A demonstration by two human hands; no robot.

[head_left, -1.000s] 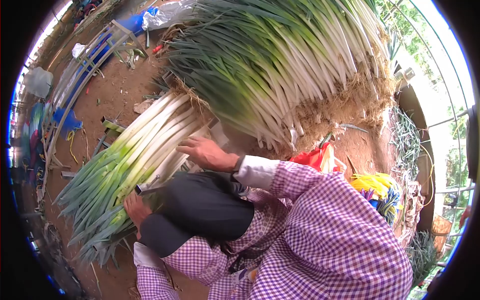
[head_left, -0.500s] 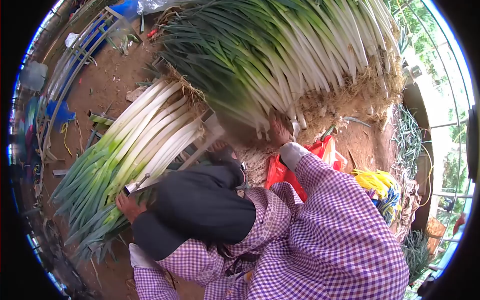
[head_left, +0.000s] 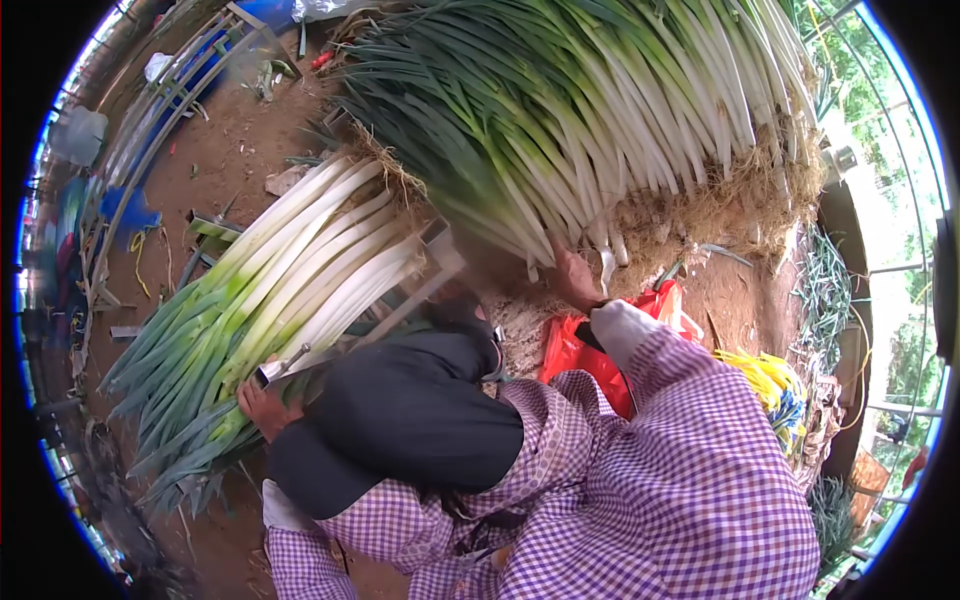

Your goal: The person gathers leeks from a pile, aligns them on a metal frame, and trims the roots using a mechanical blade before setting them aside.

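My left hand (head_left: pixel 268 408) lies against the green leaves of the nearer leeks (head_left: pixel 330 250), close to the end of a metal frame (head_left: pixel 290 368). Its fingers look laid out over the leaves. These leeks rest side by side across the frame, white stems and roots toward the top right. At the edge of the large leek pile (head_left: pixel 560 110), my right hand (head_left: pixel 575 280) is closed at the white stem ends. Its fingertips are partly hidden among the stems. A red plastic bag (head_left: pixel 590 365) lies just below that wrist.
A bundle of yellow and blue ties (head_left: pixel 765 385) lies to the right. Loose green leaves (head_left: pixel 825 285) are heaped by the right side. Bent metal rails (head_left: pixel 150 150) stand at the left, with a blue item (head_left: pixel 132 207) near them. Brown soil covers the ground.
The view has shifted slightly, moving the scene a little to the right. My right hand has turned and its fingers have closed in at the leek stems. My left hand stays by the frame end.
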